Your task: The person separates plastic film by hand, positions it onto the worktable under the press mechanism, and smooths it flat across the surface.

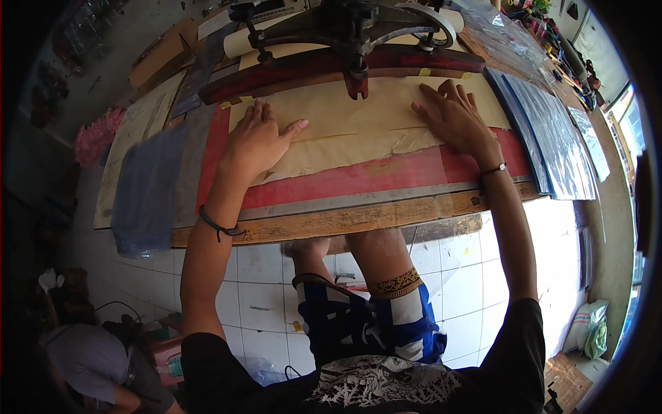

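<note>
While both palms lie flat with fingers spread, gripping nothing, the tan paper sheet [345, 127] stays pinned beneath them on the red work surface [386, 176] of the wooden table [358, 217]. The left hand [258, 138] presses the sheet's left part and the right hand [452, 114] its right part, well apart from each other. Just beyond the sheet's far edge, a long dark-red press bar [331, 69] spans the table, with a black metal mechanism [348, 27] mounted over its middle; both sets of fingertips point toward that bar. Left of the sheet, a bluish translucent plastic sheet [148, 186] drapes over the table edge. Right of the sheet lies a stack of clear plastic sleeves [552, 145]. On the near side of the sheet, below the table edge, is white tiled floor [262, 276].
</note>
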Demonstrator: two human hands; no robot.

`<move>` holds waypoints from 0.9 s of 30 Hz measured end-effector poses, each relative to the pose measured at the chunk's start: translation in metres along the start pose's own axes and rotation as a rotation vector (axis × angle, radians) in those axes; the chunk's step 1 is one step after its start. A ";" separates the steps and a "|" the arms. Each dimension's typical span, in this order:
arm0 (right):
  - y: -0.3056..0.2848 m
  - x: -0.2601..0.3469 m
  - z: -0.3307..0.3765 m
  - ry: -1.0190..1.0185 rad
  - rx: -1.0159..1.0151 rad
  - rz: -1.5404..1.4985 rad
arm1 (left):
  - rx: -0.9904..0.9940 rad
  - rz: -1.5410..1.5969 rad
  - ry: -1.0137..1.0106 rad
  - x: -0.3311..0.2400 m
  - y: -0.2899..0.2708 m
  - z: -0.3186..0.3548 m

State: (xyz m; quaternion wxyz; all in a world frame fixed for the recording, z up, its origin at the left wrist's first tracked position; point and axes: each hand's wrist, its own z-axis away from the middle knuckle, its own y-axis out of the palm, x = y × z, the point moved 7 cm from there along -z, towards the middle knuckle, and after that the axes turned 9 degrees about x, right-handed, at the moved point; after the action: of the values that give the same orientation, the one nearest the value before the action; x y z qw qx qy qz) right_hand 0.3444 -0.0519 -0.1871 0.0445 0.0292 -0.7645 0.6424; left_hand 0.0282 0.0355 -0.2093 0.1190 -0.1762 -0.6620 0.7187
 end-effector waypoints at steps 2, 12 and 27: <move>0.001 -0.003 0.000 0.000 0.029 -0.033 | 0.025 0.011 -0.034 -0.001 -0.002 0.002; -0.004 -0.006 -0.005 -0.054 0.048 -0.010 | 0.179 -0.061 -0.190 0.010 -0.005 0.001; 0.011 0.016 -0.004 -0.368 0.086 -0.088 | 0.104 -0.060 -0.178 0.016 -0.003 0.001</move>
State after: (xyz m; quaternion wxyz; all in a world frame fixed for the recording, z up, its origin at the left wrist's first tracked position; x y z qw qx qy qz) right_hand 0.3275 -0.0463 -0.1953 -0.0693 0.1812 -0.7297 0.6556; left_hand 0.0133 0.0415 -0.2076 0.0903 -0.0856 -0.6366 0.7611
